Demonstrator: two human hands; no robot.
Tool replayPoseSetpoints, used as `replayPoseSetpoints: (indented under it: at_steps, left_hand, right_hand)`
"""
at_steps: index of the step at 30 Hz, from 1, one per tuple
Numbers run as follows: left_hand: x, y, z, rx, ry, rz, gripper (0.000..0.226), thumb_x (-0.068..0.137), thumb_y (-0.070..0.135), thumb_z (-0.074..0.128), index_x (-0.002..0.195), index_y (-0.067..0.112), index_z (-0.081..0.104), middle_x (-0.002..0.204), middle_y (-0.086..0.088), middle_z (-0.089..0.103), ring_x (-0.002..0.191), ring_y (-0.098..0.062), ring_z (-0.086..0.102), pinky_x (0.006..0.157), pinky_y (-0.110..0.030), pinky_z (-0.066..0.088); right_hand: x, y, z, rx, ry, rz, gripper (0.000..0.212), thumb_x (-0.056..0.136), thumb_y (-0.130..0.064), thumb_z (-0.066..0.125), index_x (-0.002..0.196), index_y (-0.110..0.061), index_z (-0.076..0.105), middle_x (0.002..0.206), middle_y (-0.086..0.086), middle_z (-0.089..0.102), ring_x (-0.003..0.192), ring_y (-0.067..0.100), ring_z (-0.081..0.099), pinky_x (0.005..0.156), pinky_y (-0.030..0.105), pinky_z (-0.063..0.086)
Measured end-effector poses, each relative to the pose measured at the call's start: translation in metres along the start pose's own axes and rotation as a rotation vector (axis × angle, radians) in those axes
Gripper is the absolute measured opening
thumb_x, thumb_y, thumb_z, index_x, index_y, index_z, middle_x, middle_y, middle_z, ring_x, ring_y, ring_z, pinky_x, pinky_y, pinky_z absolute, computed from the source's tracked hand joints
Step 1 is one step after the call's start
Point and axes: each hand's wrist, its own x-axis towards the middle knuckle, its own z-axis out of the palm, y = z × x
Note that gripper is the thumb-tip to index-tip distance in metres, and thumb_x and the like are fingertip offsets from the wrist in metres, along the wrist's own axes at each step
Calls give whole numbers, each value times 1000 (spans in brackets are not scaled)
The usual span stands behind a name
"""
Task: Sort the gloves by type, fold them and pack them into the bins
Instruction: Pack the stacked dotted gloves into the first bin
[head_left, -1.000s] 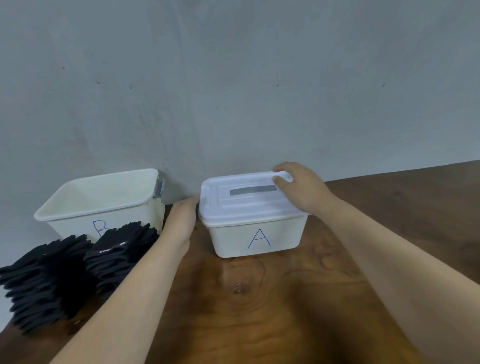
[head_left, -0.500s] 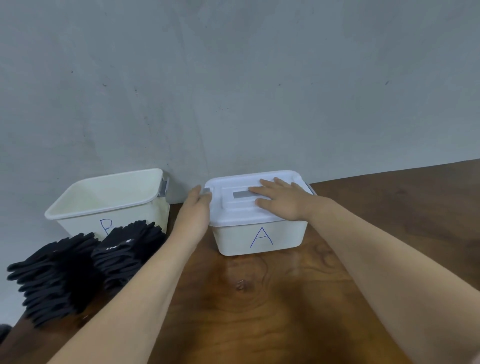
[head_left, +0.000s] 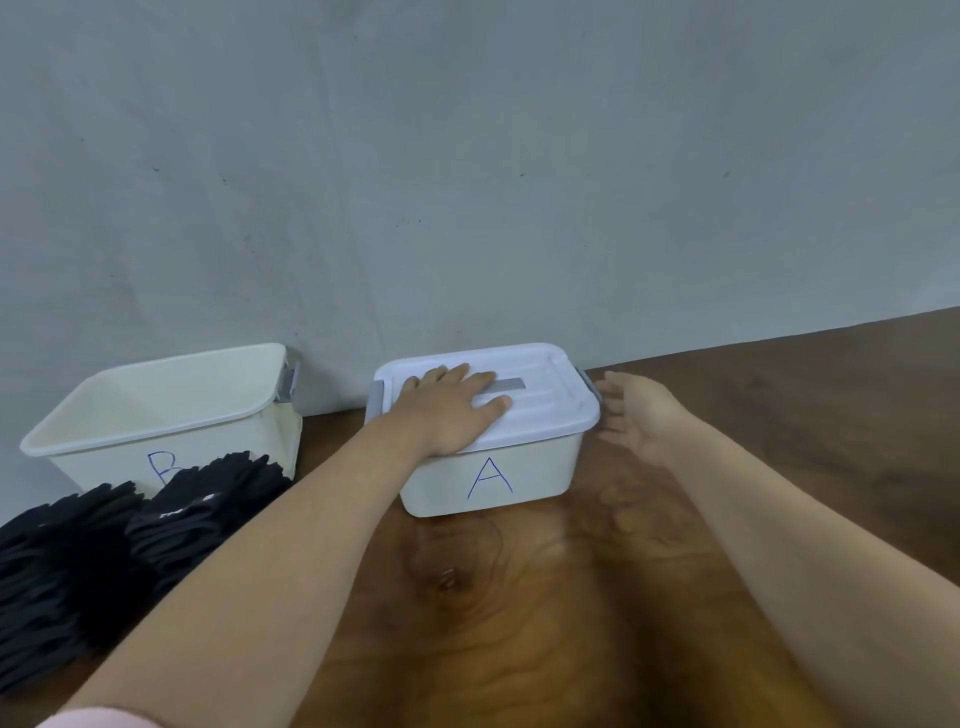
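A white bin marked A stands against the wall with its white lid on. My left hand lies flat on the lid's left half, fingers straight. My right hand is at the bin's right end by the grey latch, fingers loose, palm turned toward the bin, holding nothing. An open white bin marked B stands to the left, with nothing visible inside. Stacks of black gloves lie in front of bin B.
The brown wooden table runs to a grey wall right behind both bins. Bin B has a grey latch on its right end. The glove stacks reach the table's left edge.
My left hand moved from the lid's left end onto the top of the lid. My right hand left the lid top and went to the bin's right end.
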Motion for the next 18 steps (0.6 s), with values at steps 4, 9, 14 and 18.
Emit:
replayPoseSetpoints:
  at_steps: [4, 9, 14, 18]
  left_hand:
    - [1, 3, 0, 19, -13, 2, 73, 101, 79, 21, 167, 47, 17, 178, 8, 6, 164, -24, 1, 131, -52, 0]
    - [-3, 2, 3, 4, -5, -3, 72, 102, 77, 21, 167, 46, 17, 178, 7, 5, 164, -23, 0, 131, -51, -1]
    - [-13, -1, -3, -164, 256, -4, 49, 107, 59, 41, 148, 35, 55, 154, 9, 54, 144, -22, 47, 119, -47, 33]
    - [-31, -34, -5, -427, 456, -83, 38, 104, 47, 49, 134, 29, 62, 141, 6, 61, 128, -20, 56, 107, -40, 44]
  right_hand:
    - [-10, -13, 16, 9, 30, -77, 38, 112, -27, 44, 132, -1, 62, 117, 14, 74, 109, 34, 70, 100, 48, 55]
    - [-22, -16, 15, -233, 59, -209, 41, 107, -31, 45, 129, -5, 68, 136, 13, 71, 126, 30, 65, 114, 50, 46]
    - [-37, -24, 21, -663, 122, -497, 47, 112, -33, 40, 157, -21, 48, 162, 1, 48, 147, 22, 45, 113, 32, 34]
    - [-53, -25, 58, -815, 31, -692, 39, 109, -27, 52, 147, -22, 57, 150, 0, 56, 135, 21, 53, 105, 29, 39]
